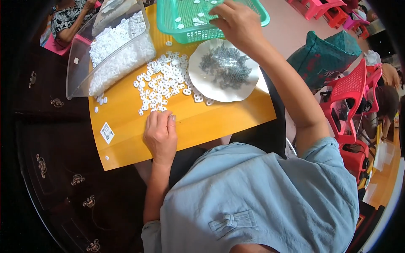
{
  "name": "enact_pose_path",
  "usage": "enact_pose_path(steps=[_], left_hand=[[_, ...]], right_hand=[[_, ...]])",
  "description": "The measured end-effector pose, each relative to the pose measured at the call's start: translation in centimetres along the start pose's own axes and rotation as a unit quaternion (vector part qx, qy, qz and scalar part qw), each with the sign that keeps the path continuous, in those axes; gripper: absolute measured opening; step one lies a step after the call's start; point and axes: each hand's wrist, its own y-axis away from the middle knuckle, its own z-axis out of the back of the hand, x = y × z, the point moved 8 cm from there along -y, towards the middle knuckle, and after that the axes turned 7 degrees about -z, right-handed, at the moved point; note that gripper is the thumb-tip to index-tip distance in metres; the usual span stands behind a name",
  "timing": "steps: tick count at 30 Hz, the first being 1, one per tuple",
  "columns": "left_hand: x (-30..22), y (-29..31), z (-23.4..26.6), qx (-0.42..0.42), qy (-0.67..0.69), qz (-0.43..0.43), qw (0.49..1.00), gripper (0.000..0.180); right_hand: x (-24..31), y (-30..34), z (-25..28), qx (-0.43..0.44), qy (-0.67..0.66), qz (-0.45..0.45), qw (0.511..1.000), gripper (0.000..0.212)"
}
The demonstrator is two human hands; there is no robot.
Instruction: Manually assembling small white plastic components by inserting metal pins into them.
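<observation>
Small white oval plastic pieces with two holes (162,80) lie loosely heaped on a yellow board (202,128). At the near edge of this heap my left hand (160,135) rests on the board, fingers curled down and closed; whatever is under the fingertips is hidden. My right hand (240,25) hovers over the near rim of a green plastic basket (185,37), thumb and fingers apart, with nothing visible between them. Several white pieces lie scattered inside the basket. Below my right forearm, a white wavy-edged plate (202,86) holds many thin dark grey pieces (228,67), too small to name.
A clear plastic bin (80,82) full of white pieces stands at the far left of the board. Dark drawers with metal handles (78,179) are on the left. Right: a green bag (325,59) and pink chairs (348,99). A seated person (74,21) is at upper left.
</observation>
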Motion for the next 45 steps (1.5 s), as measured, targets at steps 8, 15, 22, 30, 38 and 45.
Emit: enact_pose_path(steps=[8, 15, 22, 30, 38, 45], left_hand=[[0.0, 0.0, -0.2, -0.005, 0.013, 0.006, 1.0, 0.013], [-0.1, -0.5, -0.7, 0.003, 0.003, -0.006, 1.0, 0.013], [-0.7, -1.1, -0.9, -0.013, -0.024, -0.012, 1.0, 0.015], [-0.6, -0.8, -0.9, -0.03, 0.01, 0.006, 0.999, 0.019], [-4.8, -4.0, -2.1, -0.035, 0.264, -0.034, 0.963, 0.016], [-8.0, -7.9, -3.4, -0.035, 0.312, -0.063, 0.947, 0.015]], right_hand=[[1.6, 10.6, -1.2, 0.258, 0.031, 0.065, 0.963, 0.011], [0.7, 10.6, -1.3, 0.158, -0.03, 0.005, 0.987, 0.009], [2.1, 11.4, -1.9, 0.225, 0.008, 0.049, 0.973, 0.011], [1.9, 11.1, -1.8, 0.168, 0.001, 0.03, 0.985, 0.01], [0.6, 11.1, -0.5, 0.202, -0.33, -0.24, 0.89, 0.01], [1.5, 12.1, -0.8, 0.294, -0.522, -0.389, 0.699, 0.019]])
